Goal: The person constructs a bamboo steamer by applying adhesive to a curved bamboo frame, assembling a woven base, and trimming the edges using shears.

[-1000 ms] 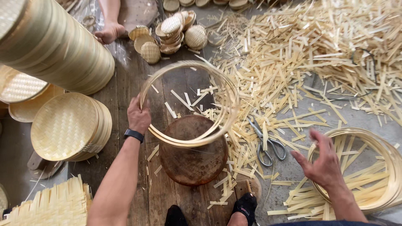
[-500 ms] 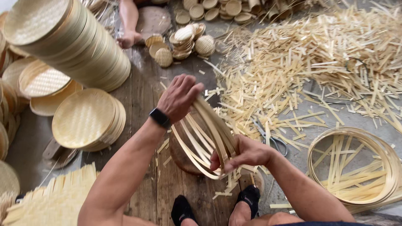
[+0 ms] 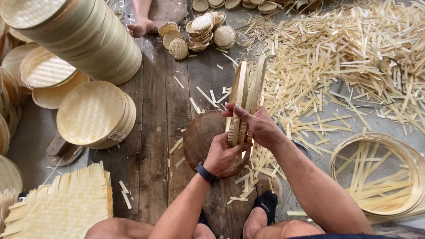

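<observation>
Fingers of both the left hand (image 3: 223, 155) and right hand (image 3: 259, 126) curl tight around a flattened bamboo hoop (image 3: 245, 99), held upright above the round wooden block (image 3: 199, 137), centre of the scene.

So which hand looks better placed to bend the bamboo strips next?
Probably the right hand: it pinches the bamboo strips higher up, fingers spread across them. The left hand clamps their lower ends above the round wooden block.
</observation>
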